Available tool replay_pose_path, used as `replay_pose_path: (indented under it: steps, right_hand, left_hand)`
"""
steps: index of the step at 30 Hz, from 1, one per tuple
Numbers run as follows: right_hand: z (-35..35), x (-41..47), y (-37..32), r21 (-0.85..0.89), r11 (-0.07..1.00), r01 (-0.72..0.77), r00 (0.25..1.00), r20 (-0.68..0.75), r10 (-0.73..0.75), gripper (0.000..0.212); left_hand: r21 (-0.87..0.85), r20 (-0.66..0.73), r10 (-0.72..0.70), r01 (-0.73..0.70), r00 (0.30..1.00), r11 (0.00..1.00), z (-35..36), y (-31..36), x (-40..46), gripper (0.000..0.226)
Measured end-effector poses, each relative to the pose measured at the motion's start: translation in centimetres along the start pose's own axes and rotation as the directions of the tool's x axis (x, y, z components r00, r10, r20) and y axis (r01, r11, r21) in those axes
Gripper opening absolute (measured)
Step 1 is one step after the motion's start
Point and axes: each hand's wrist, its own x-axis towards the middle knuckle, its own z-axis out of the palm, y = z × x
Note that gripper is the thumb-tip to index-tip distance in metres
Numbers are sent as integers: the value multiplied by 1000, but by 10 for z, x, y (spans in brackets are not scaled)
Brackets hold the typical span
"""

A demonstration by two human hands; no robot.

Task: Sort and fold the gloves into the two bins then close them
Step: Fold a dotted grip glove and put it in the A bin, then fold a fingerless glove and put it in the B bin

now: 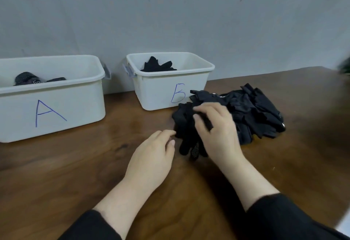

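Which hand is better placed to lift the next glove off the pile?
Probably the right hand: its fingers already curl into the near-left glove of the black pile beside bin B. The left hand only touches that glove's edge with its fingertips.

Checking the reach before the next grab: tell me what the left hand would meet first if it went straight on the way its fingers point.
Probably the near black glove, which the left hand's fingertips already seem to touch. Beyond it lies the rest of the glove pile. Depth is unclear from one view.
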Motion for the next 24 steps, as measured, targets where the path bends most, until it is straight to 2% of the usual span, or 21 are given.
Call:
replay_pose_path:
  steps: [2, 5, 8, 11, 15, 17, 20, 22, 24]
  right_hand:
    - [-6, 12, 18, -68, 991, -116, 993, 15, 117, 32]
    - [-11, 27, 41, -198, 945, -262, 939, 174, 297, 51]
    - [-11, 34, 56, -262, 914, -310, 895, 246, 373, 43]
    - [-9, 39, 59, -219, 914, -341, 903, 196, 383, 27]
    - [-17, 46, 50, -100, 920, -378, 924, 13, 381, 26]
    - [-23, 49, 39, 11, 938, -347, 935, -75, 347, 24]
    - [-26, 51, 10, 124, 956, -264, 950, -140, 280, 23]
    - [-20, 53, -10, 136, 963, -231, 956, -154, 251, 23]
    - [-11, 55, -29, 153, 952, -265, 958, -67, 277, 22]
  left_hand:
    - [2, 22, 2, -2, 1000, 1000, -3, -4, -2, 33]
    - [-24, 13, -4, 4, 1000, 1000, -6, -7, -2, 34]
    - [-29, 4, 0, 1, 1000, 1000, -5, -7, -1, 34]
    - [-44, -7, -22, 22, 1000, 999, -3, -9, 2, 33]
    - [-72, -36, -45, 43, 998, 997, -1, -13, 5, 33]
    - [-107, -66, -63, 55, 996, 993, -2, -13, 6, 32]
    - [-245, -122, -120, 87, 985, 966, -6, -10, 7, 33]
    - [-347, -179, -187, 116, 966, 931, -12, -8, 7, 33]
    - [-391, -280, -242, 119, 929, 913, -24, -10, 6, 37]
